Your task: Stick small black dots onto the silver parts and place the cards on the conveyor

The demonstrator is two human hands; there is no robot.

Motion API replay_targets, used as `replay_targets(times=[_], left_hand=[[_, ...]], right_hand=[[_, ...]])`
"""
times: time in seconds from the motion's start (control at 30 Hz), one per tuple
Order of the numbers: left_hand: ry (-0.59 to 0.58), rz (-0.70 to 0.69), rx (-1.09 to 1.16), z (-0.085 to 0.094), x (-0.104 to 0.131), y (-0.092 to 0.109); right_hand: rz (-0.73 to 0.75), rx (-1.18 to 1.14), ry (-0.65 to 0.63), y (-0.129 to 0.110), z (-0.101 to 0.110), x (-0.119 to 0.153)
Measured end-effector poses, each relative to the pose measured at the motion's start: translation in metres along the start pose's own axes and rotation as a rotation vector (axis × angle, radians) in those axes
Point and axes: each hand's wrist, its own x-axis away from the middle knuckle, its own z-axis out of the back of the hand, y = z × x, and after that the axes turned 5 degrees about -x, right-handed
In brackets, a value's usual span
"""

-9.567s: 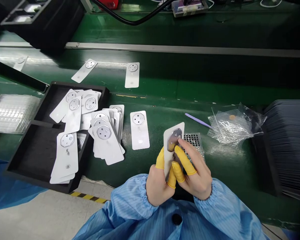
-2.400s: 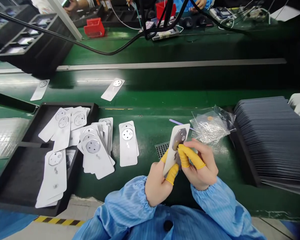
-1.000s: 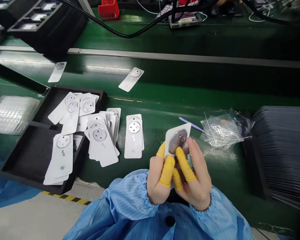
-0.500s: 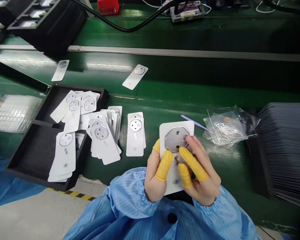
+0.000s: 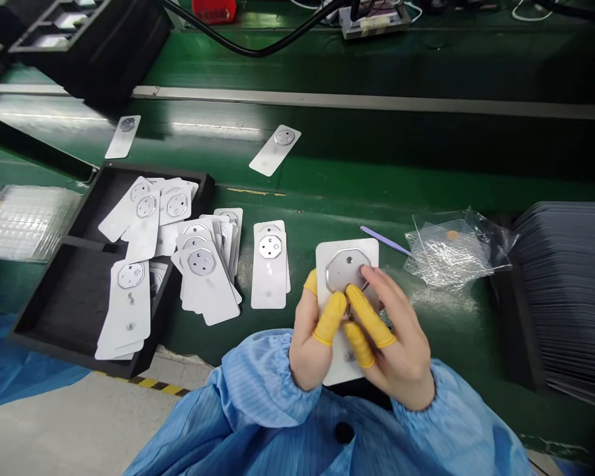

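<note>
My left hand [image 5: 317, 334] grips a white rounded-corner panel [image 5: 334, 363] by its left side, its yellow-cotted thumb on the face. The panel stands tilted towards me, with a silvery octagon [image 5: 343, 268] in its upper part and dark print lower down, partly covered. Over the right side lies my right hand [image 5: 389, 340]. Its thumb and index finger, both in yellow finger cots, bend towards each other against the panel below the octagon; I cannot make out anything between them. A bare fingertip touches the octagon's right side.
Similar panels [image 5: 269, 274] lie left of my hands, with more piled at a black tray [image 5: 44, 311]. Two panels lie farther back. To the right are a purple stick [image 5: 384, 239], clear plastic bags [image 5: 446, 254] and a dark ribbed stack [image 5: 570, 284]. A cable [image 5: 258, 51] hangs at the back.
My right hand has moved slightly left across the panel, and its thumb and index finger now meet the area beside my left thumb. The panel has shifted very little.
</note>
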Motion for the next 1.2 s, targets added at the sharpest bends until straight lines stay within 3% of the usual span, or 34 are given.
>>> replay_targets(times=[0.17, 0.37, 0.5, 0.63, 0.73, 0.83, 1.0, 1.1, 1.2], left_hand=[[-0.092, 0.003, 0.157, 0.002, -0.013, 0.012], [-0.064, -0.014, -0.011, 0.013, -0.022, 0.013], [0.012, -0.124, -0.191, 0.023, -0.025, 0.010], [0.206, -0.203, -0.352, 0.046, -0.033, 0.011], [0.395, -0.427, -0.573, 0.073, -0.042, 0.013], [0.450, -0.648, -0.772, 0.094, -0.048, 0.009], [0.335, -0.592, -0.810, 0.095, -0.049, -0.011], [0.092, -0.505, -0.845, 0.083, -0.046, -0.020], [-0.196, -0.425, -0.795, 0.067, -0.042, -0.026]], right_hand=[[-0.244, -0.324, 0.282, 0.010, 0.000, 0.004], [-0.314, -0.403, 0.313, 0.014, -0.017, 0.021], [-0.341, -0.427, 0.223, 0.015, -0.021, 0.025], [-0.305, -0.248, 0.047, 0.033, -0.021, 0.044], [-0.259, 0.013, -0.086, 0.056, -0.026, 0.071], [-0.216, 0.043, -0.059, 0.072, -0.032, 0.088], [-0.258, -0.110, 0.186, 0.064, -0.021, 0.069], [-0.254, -0.144, 0.234, 0.053, -0.006, 0.053], [-0.190, -0.160, 0.203, 0.048, 0.004, 0.044]])
